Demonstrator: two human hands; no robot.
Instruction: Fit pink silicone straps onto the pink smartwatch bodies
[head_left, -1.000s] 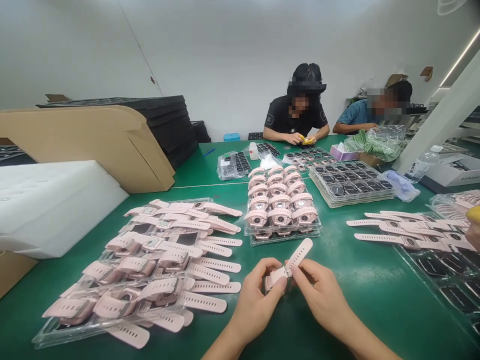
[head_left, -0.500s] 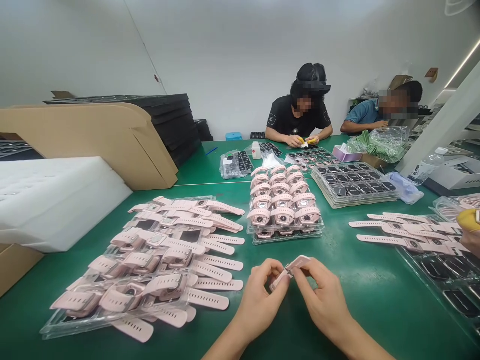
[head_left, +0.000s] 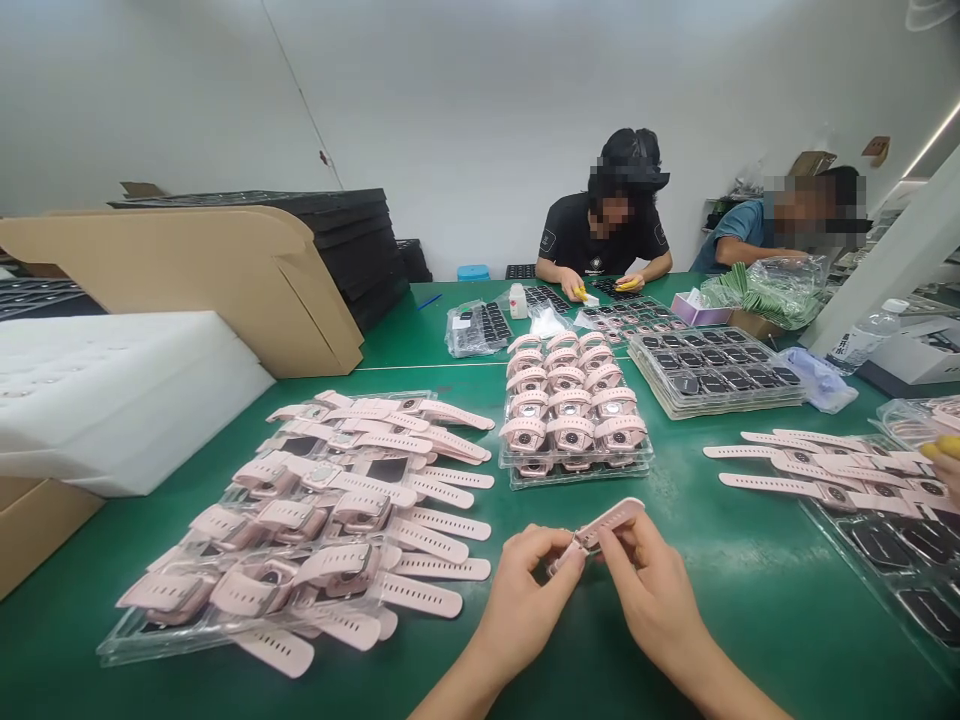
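Centrally, at the near part of the green table (head_left: pixel 720 640), both hands hold one pink watch strap (head_left: pixel 613 520). Left hand (head_left: pixel 534 590): thumb and fingers closed on its lower end, near the metal buckle; whatever else lies within these fingers is mostly hidden. Right hand (head_left: pixel 651 578): thumb and fingers pinched on the perforated part, which tilts up to the right. Beyond the hands, a stacked clear tray (head_left: pixel 581 473) bears rows of pink watches with looped straps. To the left, pink watches (head_left: pixel 289 520) lie crowded over clear trays, many straps extended. Across the table, a person in black (head_left: pixel 604 230) handles small items, yellow covers on some fingertips.
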